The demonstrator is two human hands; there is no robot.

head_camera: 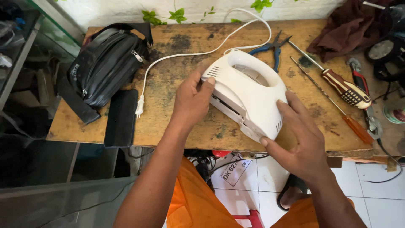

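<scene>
Hand mixer [249,90], white, lies near my workbench's [177,46] front edge, left hand [192,99] and right hand [301,141] both gripping its body. Zipped black bag [107,63] sits at the left edge, contents hidden; pliers [273,47] and screwdrivers [344,88] lie right.

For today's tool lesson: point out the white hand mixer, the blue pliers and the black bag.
hand mixer [257,95], head view, on its white casing
pliers [274,50], head view, at the pivot
bag [105,63], head view, on its front
</scene>
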